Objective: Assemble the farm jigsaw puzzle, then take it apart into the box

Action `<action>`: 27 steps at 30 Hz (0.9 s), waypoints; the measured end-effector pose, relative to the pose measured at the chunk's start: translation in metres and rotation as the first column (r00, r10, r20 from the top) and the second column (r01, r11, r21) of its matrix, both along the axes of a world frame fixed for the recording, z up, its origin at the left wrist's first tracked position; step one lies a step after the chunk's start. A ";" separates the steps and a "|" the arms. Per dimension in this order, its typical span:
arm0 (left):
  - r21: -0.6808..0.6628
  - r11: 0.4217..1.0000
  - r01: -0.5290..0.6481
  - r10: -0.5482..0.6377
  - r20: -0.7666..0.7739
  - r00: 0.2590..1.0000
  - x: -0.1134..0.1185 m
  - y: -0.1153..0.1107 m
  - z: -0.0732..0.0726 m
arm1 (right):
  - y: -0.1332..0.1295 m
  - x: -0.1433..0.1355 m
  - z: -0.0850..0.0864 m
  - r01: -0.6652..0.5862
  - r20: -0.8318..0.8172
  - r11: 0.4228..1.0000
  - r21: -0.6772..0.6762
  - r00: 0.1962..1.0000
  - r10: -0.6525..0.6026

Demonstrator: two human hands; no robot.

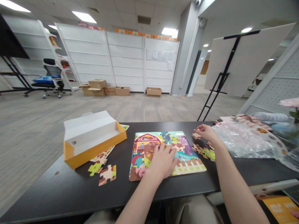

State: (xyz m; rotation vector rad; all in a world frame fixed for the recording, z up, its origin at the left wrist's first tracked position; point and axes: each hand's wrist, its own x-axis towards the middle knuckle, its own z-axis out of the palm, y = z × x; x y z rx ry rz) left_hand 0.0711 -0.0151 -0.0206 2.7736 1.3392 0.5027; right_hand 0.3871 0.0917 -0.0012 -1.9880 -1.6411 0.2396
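Observation:
A colourful farm-scene jigsaw puzzle (190,167) lies flat on the dark table, showing a red barn, animals and a pale fence. My left hand (163,161) rests on its middle with the fingers spread, covering part of the picture. To the right of the puzzle, my right hand (207,132) pinches a brown and pinkish puzzle piece (196,134) at the tabletop. Just below that hand are several loose yellow-green and brown pieces (205,153), partly hidden by my forearm. More loose puzzle pieces (107,175) lie to the left.
An open yellow box (98,149) with a white inside stands at the left, over some pieces and cards. Crinkled clear plastic (243,140) and folded fabrics (254,121) occupy the right end of the table (130,199). An easel-like stand (217,84) rises behind.

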 end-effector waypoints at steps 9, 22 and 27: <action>0.003 1.000 0.005 -0.005 0.004 1.000 -0.001 0.000 0.003 | -0.024 -0.037 0.023 -0.585 -0.406 0.732 -0.350 0.799 0.444; 0.016 1.000 0.008 -0.008 0.013 1.000 0.001 0.000 0.000 | -0.020 -0.042 0.019 -0.620 -0.496 0.715 -0.323 0.755 0.430; -0.037 0.999 0.012 -0.011 0.016 1.000 -0.002 0.002 0.002 | -0.026 -0.058 0.024 -0.723 -0.589 0.632 -0.279 0.649 0.482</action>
